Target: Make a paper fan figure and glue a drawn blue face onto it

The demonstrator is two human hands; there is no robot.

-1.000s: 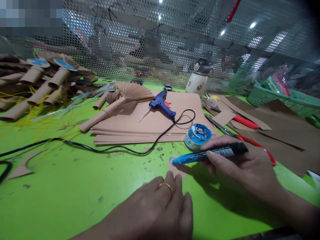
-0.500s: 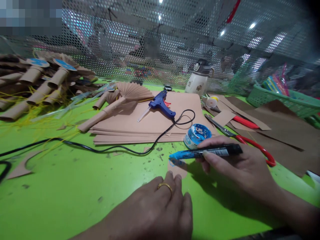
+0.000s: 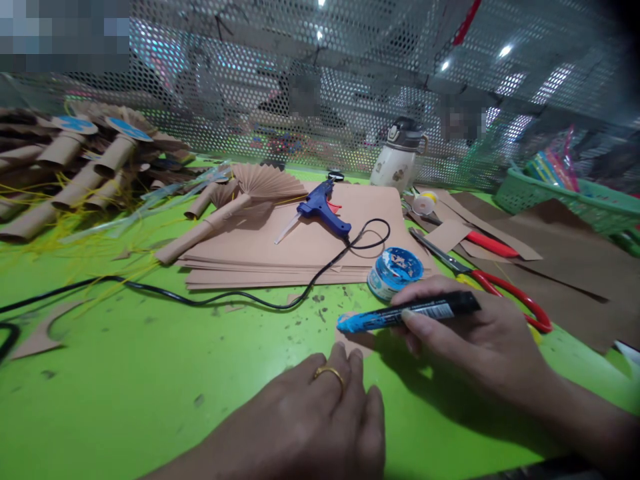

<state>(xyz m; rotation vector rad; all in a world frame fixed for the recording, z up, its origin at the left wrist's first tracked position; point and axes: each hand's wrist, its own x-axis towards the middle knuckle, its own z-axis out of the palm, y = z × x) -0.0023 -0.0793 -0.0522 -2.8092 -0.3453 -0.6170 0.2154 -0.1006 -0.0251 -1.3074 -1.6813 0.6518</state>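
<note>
A black marker [image 3: 425,310] with a blue-coated tip lies in the fingers of my right hand [image 3: 480,340], which is closed round it. Its tip is over a small piece of brown paper [image 3: 357,343], at blue marks that the marker partly covers. My left hand [image 3: 320,407], with a gold ring, rests palm down, its fingertips on the near edge of that paper and its fingers together. Just beyond my right hand stands an open jar of blue paint [image 3: 395,273].
Behind are stacked brown paper sheets [image 3: 250,257] under a blue glue gun [image 3: 324,210], its black cord [image 3: 200,300] crossing the green table. Red-handled scissors [image 3: 520,297] and a green basket [image 3: 565,200] are right; paper fans [image 3: 265,181] left; a bottle [image 3: 395,163] at the back.
The marker tip has moved slightly down and toward me over the paper, and the marker's back end has shifted a little left. My left hand has hardly moved.
</note>
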